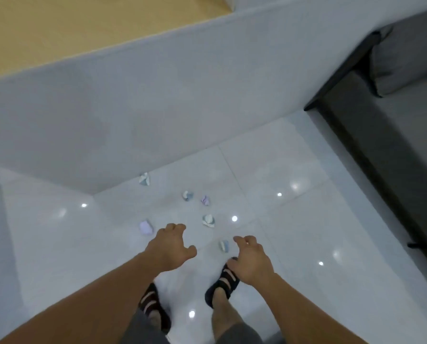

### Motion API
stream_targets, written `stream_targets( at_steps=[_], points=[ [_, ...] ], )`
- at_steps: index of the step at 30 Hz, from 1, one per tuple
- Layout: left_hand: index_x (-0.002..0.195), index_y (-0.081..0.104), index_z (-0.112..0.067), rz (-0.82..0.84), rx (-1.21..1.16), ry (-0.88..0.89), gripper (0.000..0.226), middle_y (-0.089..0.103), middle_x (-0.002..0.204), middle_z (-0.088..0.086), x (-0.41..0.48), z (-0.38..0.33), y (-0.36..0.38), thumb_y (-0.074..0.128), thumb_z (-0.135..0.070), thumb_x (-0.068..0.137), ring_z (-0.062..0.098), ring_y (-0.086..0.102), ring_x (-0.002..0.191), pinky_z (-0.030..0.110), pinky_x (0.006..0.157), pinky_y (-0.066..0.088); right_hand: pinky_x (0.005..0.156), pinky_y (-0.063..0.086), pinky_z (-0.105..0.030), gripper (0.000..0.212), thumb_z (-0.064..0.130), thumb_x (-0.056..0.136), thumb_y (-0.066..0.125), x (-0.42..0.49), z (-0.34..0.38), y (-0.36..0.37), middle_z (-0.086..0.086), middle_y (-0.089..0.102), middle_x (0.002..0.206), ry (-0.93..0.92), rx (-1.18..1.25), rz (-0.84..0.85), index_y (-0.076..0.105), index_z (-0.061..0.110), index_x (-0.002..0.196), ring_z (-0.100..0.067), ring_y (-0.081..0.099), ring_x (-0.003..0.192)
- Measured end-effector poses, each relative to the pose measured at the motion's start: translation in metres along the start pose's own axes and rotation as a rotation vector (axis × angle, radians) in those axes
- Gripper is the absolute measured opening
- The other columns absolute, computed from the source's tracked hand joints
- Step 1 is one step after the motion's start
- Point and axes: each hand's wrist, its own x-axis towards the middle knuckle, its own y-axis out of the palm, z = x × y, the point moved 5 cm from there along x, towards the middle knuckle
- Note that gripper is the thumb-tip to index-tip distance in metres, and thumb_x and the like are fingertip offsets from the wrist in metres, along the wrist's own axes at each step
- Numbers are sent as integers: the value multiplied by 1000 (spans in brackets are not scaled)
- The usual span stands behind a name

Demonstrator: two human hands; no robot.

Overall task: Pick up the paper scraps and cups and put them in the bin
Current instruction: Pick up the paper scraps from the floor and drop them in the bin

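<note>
1. While I stand on the glossy white tiled floor, my left hand and right hand hang before me, fingers loosely curled, apart, holding nothing.
2. A crumpled blue-white paper scrap lies between my hands, just beside my right fingers.
3. A crumpled lilac paper scrap lies on the floor just left of my left hand.
4. Four more small crumpled scraps lie scattered farther off, toward the pale wall.
5. A grey sofa stands at my right.
</note>
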Motion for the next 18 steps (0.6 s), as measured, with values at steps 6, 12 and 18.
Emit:
stream_targets(
  at_steps=[6,12,18],
  points=[
    [147,25,-24,120,21,-37,73,31,147,-2,154,38,89,48,-54,85,20,36,130,39,102,40,94,43,-31,68,35,89,52,158,-51,80,-1,26,150,98,35,79,25,28,151,-21,37,127],
    [147,26,-23,173,22,-73,73,32,147,1,316,97,206,52,-53,85,22,35,132,38,102,35,92,44,-36,73,38,90,55,325,-114,208,-6,24,149,199,17,120,19,27,152,-29,41,124],
    [145,32,-22,175,13,-53,73,38,146,3,415,141,304,56,-52,83,25,40,130,38,99,37,83,47,-40,76,40,84,65,417,-172,315,-10,32,136,228,-20,71,26,24,146,-37,52,109]
  ],
)
